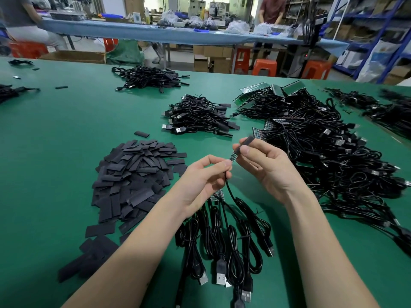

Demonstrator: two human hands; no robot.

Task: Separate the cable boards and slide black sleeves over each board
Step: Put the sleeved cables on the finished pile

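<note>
My left hand [201, 178] pinches the end of a small cable board [232, 157] where its black cable [231, 194] hangs down. My right hand [264, 161] pinches a black sleeve [246, 142], whose mouth covers the board's far end. Both are held above the green table [55, 134]. Under my left palm more boards [216, 194] show, partly hidden, with coiled USB cables [224, 245] trailing toward me. A heap of loose black sleeves [133, 176] lies to the left.
A pile of sleeved cables [198, 115] lies beyond my hands and another [151, 79] farther back. A large tangle of cables with joined boards [322, 147] fills the right side. Stools, a long blue table and people stand beyond the table's far edge.
</note>
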